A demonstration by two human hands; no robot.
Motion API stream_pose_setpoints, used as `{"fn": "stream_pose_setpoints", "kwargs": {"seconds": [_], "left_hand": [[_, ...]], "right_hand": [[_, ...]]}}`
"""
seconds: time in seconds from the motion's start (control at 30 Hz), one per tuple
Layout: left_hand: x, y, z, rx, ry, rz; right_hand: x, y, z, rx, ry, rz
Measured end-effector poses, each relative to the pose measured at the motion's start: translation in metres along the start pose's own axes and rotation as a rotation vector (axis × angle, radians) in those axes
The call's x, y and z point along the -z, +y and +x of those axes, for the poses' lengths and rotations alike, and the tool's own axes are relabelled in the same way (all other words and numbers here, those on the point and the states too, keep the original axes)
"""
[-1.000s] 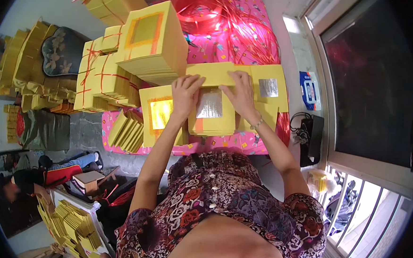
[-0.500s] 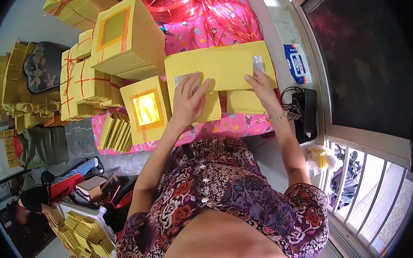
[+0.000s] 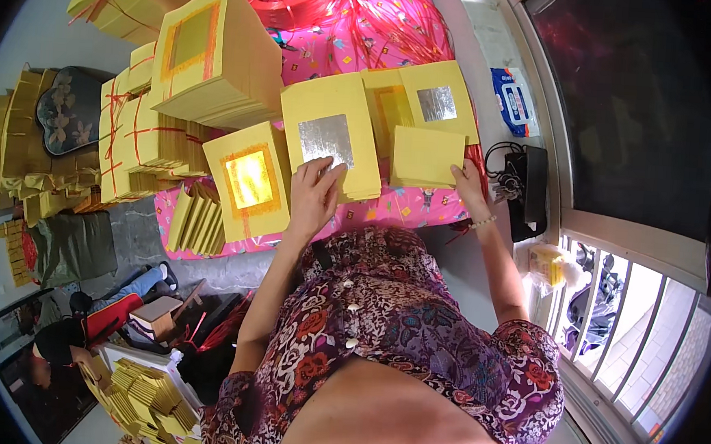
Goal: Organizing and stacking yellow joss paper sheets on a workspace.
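Observation:
My left hand [image 3: 315, 197] lies flat on a stack of yellow paper sheets with a silver foil square [image 3: 328, 135], fingers spread over its near edge. My right hand [image 3: 469, 183] grips the near right corner of a plain yellow paper stack [image 3: 426, 156]. Behind that stack lies another yellow stack with a silver square [image 3: 438, 102]. Left of my left hand sits a yellow stack with a gold foil square [image 3: 250, 180]. All rest on a table with a pink patterned cloth [image 3: 389, 208].
A tall yellow stack with a gold square [image 3: 211, 54] and bundles tied with red string [image 3: 145, 136] stand at the left. Red plastic string [image 3: 360, 11] is piled at the back. A black charger and cable [image 3: 521, 183] lie right, by the window. Another person sits below left.
The view has shifted. My right hand moved from the silver-square stack to the near corner of a plain yellow stack at the right; my left hand stays on the silver-square stack.

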State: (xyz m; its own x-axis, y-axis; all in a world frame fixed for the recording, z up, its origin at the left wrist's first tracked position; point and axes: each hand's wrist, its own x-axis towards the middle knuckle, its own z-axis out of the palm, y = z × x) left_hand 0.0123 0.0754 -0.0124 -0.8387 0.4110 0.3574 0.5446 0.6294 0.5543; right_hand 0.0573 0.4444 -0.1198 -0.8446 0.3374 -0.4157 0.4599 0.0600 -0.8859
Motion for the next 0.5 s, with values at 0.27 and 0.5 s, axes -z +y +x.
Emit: {"fn": "stream_pose_setpoints", "kwargs": {"seconds": [0.27, 0.5], "left_hand": [[0.001, 0.002, 0.004, 0.006, -0.028, -0.008], [0.000, 0.002, -0.001, 0.035, -0.023, -0.019]], "right_hand": [[0.000, 0.037, 0.010, 0.202, 0.154, -0.432], [-0.022, -0.029, -0.022, 0.618, 0.452, -0.961]]}}
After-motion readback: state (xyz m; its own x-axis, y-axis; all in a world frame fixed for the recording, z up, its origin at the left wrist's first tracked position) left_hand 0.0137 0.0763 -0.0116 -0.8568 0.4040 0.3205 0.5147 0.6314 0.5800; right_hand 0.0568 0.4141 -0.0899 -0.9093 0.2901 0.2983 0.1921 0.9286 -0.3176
